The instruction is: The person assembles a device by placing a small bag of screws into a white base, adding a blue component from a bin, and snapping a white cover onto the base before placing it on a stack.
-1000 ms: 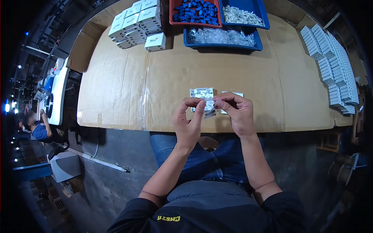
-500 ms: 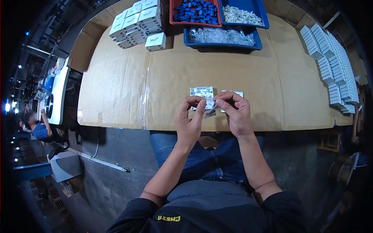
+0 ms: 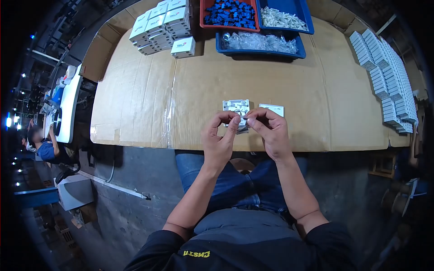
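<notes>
My left hand (image 3: 220, 135) and my right hand (image 3: 272, 134) meet near the table's front edge, thumbs and fingertips pinched together. Between them is a small clear plastic bag (image 3: 242, 130), its lower part looking dark; the fingers cover most of it. Just beyond the fingertips lies an open white box (image 3: 236, 105) with small white parts in it, partly hidden by my hands. A flat white box or lid (image 3: 272, 108) rests to its right, behind my right hand.
Cardboard covers the table (image 3: 135, 104). White boxes (image 3: 160, 22) are stacked at back left, with a single box (image 3: 183, 48) beside them. A red bin (image 3: 202, 18) of blue parts and blue bins (image 3: 221, 49) stand at the back. More boxes (image 3: 384, 77) line the right.
My fingertips have come closer together, with the right hand shifting slightly left. The plastic bag, which hung at a slant below the fingers, is now mostly hidden by them.
</notes>
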A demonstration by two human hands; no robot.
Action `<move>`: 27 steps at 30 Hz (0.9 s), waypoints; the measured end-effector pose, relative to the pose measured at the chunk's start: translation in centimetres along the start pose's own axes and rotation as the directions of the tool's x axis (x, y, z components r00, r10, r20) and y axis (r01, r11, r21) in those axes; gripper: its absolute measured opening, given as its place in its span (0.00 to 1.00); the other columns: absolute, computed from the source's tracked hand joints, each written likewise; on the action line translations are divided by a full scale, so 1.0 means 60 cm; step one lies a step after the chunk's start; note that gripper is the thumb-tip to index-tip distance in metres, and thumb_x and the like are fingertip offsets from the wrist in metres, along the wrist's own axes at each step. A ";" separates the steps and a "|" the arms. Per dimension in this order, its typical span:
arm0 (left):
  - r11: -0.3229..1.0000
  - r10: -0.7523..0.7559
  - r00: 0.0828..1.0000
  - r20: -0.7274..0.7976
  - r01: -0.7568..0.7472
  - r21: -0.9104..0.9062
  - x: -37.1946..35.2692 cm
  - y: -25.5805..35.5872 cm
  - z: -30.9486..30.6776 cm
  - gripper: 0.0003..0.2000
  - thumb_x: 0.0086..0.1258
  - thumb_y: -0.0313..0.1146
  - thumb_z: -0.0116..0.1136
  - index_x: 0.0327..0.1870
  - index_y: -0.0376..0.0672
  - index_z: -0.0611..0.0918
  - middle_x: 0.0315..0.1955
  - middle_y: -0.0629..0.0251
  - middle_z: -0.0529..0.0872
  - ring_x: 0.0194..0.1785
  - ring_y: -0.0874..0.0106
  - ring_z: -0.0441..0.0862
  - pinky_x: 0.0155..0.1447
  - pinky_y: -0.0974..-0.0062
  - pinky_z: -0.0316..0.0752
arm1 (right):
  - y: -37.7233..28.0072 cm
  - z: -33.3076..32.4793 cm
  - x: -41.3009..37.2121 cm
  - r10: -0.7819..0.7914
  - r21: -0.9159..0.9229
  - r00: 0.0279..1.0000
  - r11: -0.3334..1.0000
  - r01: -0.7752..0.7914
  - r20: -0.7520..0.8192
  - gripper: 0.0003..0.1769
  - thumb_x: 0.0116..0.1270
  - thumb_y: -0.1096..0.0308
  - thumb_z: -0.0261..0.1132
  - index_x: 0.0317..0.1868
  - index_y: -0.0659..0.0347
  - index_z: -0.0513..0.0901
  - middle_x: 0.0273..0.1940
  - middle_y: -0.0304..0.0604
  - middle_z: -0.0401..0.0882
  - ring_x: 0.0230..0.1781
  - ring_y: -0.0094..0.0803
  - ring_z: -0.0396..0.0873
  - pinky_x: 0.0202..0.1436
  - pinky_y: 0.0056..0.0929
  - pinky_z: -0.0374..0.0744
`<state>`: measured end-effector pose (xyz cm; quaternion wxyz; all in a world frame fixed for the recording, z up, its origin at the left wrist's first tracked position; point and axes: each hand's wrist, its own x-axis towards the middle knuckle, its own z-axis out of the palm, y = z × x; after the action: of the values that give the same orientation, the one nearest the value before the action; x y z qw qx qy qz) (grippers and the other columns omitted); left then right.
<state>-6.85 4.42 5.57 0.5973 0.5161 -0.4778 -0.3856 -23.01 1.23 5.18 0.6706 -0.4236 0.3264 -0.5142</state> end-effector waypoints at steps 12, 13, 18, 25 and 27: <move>0.998 -0.045 0.996 0.072 0.048 -0.034 -0.003 0.003 -0.003 0.08 0.77 0.30 0.68 0.48 0.34 0.86 0.41 0.67 0.89 0.45 0.78 0.83 0.53 0.76 0.78 | 0.004 0.001 -0.002 -0.045 -0.045 0.999 0.998 0.045 -0.007 0.05 0.75 0.75 0.70 0.48 0.65 0.87 0.44 0.36 0.88 0.44 0.19 0.82 0.51 0.20 0.80; 0.998 -0.042 0.997 0.069 0.044 -0.038 -0.003 0.004 -0.003 0.08 0.77 0.30 0.68 0.48 0.34 0.86 0.41 0.67 0.89 0.45 0.78 0.82 0.53 0.77 0.78 | 0.004 0.002 -0.002 -0.040 -0.040 0.999 0.998 0.040 -0.006 0.05 0.75 0.75 0.70 0.48 0.65 0.87 0.44 0.36 0.88 0.44 0.19 0.82 0.51 0.20 0.80; 0.998 -0.034 0.998 0.062 0.036 -0.043 -0.005 0.003 -0.002 0.08 0.77 0.29 0.68 0.49 0.34 0.86 0.40 0.67 0.89 0.45 0.78 0.82 0.53 0.77 0.78 | 0.005 0.004 -0.002 -0.031 -0.038 1.000 0.999 0.030 -0.003 0.05 0.75 0.75 0.70 0.48 0.65 0.86 0.45 0.36 0.87 0.44 0.19 0.82 0.51 0.20 0.80; 0.999 -0.019 0.999 0.049 0.021 -0.050 -0.008 -0.001 -0.002 0.08 0.77 0.29 0.68 0.48 0.34 0.86 0.40 0.67 0.88 0.45 0.78 0.82 0.53 0.77 0.78 | 0.008 0.008 -0.003 -0.047 -0.065 0.999 0.997 0.047 0.011 0.04 0.76 0.76 0.69 0.48 0.65 0.85 0.45 0.36 0.86 0.44 0.18 0.81 0.51 0.20 0.79; 0.995 -0.062 0.997 0.055 0.066 -0.077 -0.009 -0.001 -0.002 0.08 0.76 0.29 0.68 0.48 0.34 0.86 0.40 0.67 0.88 0.45 0.78 0.83 0.53 0.77 0.78 | 0.007 0.009 -0.004 -0.059 -0.074 0.998 0.995 0.060 0.012 0.04 0.76 0.76 0.68 0.47 0.65 0.85 0.44 0.35 0.86 0.43 0.18 0.81 0.50 0.19 0.79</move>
<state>-6.89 4.94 5.43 0.5918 0.4966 -0.4610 -0.4366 -22.42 1.64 5.05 0.6403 -0.4603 0.3294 -0.5193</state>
